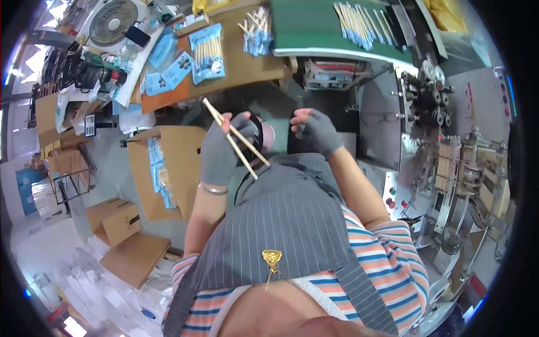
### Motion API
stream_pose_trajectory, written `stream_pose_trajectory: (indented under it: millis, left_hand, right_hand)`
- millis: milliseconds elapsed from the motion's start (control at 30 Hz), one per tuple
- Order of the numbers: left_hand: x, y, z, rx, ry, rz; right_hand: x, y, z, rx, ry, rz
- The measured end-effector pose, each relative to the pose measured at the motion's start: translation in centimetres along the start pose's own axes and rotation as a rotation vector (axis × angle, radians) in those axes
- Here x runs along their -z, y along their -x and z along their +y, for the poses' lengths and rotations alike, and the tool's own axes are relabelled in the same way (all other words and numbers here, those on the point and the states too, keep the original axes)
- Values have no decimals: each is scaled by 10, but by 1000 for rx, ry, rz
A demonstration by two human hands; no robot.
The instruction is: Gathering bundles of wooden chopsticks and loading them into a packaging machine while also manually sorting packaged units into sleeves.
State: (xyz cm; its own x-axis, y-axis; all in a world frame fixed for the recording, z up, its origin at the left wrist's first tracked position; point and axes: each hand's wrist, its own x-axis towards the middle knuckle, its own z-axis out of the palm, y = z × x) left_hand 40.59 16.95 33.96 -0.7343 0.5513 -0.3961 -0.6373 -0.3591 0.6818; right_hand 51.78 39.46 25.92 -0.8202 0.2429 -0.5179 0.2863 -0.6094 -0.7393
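My left hand [220,147], in a grey fingerless glove, is closed around a pair of pale wooden chopsticks [242,138]. They slant from upper left to lower right and spread apart at the lower end, near my apron [281,219]. To the right, my right hand [317,128], gloved the same way, is raised with its fingers curled in, and nothing shows in it. A gap separates it from the chopsticks. Beyond both hands, on the brown table [252,70], lie a blue-and-clear packet of chopsticks [208,54] and a loose pile of wrapped chopsticks [257,32].
A green conveyor belt [306,28] carries a row of wrapped chopsticks [359,25] at the far right. Machinery with rollers [432,95] stands on my right. An open cardboard box [185,174] with blue packets is at my left. A fan [113,22] lies at the far left.
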Motion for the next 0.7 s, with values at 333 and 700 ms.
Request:
stream_pose_trajectory:
  millis: [333,700]
  left_hand:
    - [63,-113,91,33,-93,171]
    - [134,-630,191,-191,-1290,597]
  right_hand:
    - [-83,-250,-39,451,957,271]
    - [-57,-560,-53,355,1276,440]
